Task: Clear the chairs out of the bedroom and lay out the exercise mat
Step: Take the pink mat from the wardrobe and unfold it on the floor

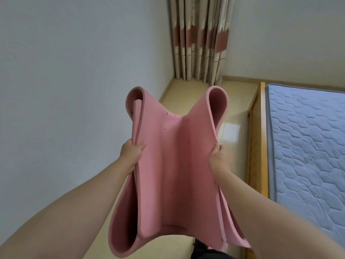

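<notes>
Head view: both hands are closed on a pink exercise mat (171,165), held up in the air in front of the person, above the floor (186,101). The left hand (133,152) grips the mat's left side edge. Its fingers are curled round several folded layers and its knuckles face the camera. The right hand (219,156) grips the right side edge at about the same height, with its thumb pressed on the pink face. The two bare forearms reach in from the lower corners.

The fingers behind the mat are hidden on both hands, so how deep each grip goes cannot be told. The mat hides the floor beneath it, and the right forearm covers part of the mat's near right corner. A dark shape (201,249) below the mat's near end is cut off by the bottom edge and cannot be made out.

The mat is not flat. Its side edges are folded inward, so that at the far end they stand up in two rounded loops, one on each side, with a dip between them. At the near end the left side hangs in a wide loop and the right side shows stacked layers. Its long axis runs away from the person, toward the corner where a patterned curtain (199,40) hangs. It lies between the pale wall (74,71) on the left and a wooden bed frame (258,137) on the right. The frame holds a blue quilted mattress (308,146), cut off at the right edge.
</notes>
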The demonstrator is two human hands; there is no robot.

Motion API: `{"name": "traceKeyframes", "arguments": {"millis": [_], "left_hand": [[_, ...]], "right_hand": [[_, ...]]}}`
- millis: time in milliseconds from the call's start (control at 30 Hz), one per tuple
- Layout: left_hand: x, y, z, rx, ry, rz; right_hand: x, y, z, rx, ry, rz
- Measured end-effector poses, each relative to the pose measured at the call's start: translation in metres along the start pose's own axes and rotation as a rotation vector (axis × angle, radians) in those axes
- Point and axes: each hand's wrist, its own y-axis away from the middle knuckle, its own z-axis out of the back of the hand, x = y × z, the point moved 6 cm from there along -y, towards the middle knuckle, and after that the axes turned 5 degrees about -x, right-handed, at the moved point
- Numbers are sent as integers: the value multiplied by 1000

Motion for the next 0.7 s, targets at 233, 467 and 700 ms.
{"name": "traceKeyframes", "arguments": {"millis": [233,467,700], "left_hand": [[-56,-105,-41,7,-63,-19],[-96,-234,-86,41,-87,6],[-137,-329,-136,54,-220,-24]], "right_hand": [[59,-92,-37,3,2,-50],[123,-181,-105,6,130,-23],[161,-258,-168,147,265,-6]]}}
